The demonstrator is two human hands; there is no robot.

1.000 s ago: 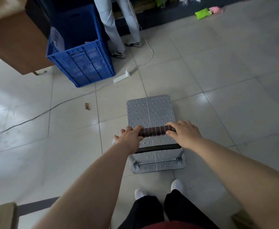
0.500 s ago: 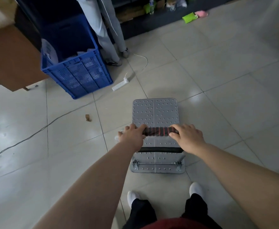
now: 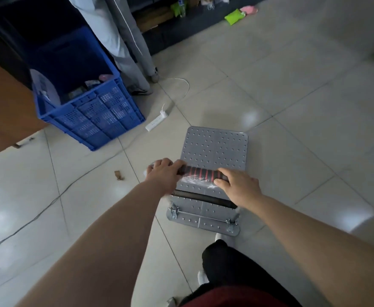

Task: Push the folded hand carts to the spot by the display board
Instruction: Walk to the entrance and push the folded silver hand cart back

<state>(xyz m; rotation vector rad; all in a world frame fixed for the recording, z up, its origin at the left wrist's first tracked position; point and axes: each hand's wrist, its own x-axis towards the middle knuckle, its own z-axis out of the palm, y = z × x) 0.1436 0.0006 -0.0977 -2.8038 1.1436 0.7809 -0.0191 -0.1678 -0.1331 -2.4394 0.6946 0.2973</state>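
- Grey perforated hand cart (image 3: pixel 213 149) flat on the tiled floor (image 3: pixel 292 89), just ahead of the wearer's feet, deck pointing away.
- Black-and-red ribbed handle (image 3: pixel 200 173) raised above the deck's near half.
- Left hand (image 3: pixel 162 175) wrapped around the handle's left end; right hand (image 3: pixel 239 186) closed over its right end.
- Blue crate (image 3: pixel 88 111) to the left, white power strip (image 3: pixel 156 122) between crate and cart.
- Another person's legs (image 3: pixel 133 52) beyond the crate.

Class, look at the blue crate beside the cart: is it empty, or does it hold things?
It holds things. The blue crate has a pale round item against its left wall and small mixed items on its floor; what they are cannot be told.
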